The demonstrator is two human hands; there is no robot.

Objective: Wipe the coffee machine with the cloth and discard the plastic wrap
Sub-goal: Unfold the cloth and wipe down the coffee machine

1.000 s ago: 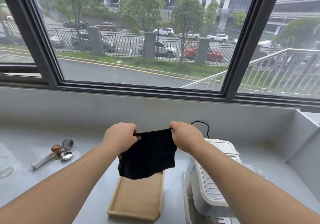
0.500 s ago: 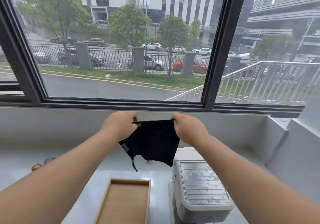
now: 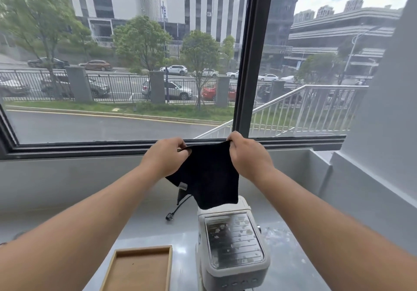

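A black cloth hangs spread in the air between my two hands, above the counter. My left hand pinches its top left corner and my right hand pinches its top right corner. Below the cloth stands the white coffee machine, its ribbed metal top wet with drops. A crumpled clear plastic wrap lies on the counter just right of the machine, partly hidden by my right forearm.
A shallow wooden tray lies left of the machine. A black power cord with plug trails on the grey counter behind it. A low wall and window frame run along the back; a grey wall rises at right.
Both hands have risen with the cloth to the level of the window frame. The view has tilted upward, so the machine and tray sit lower in the frame and the spoons at left are gone.
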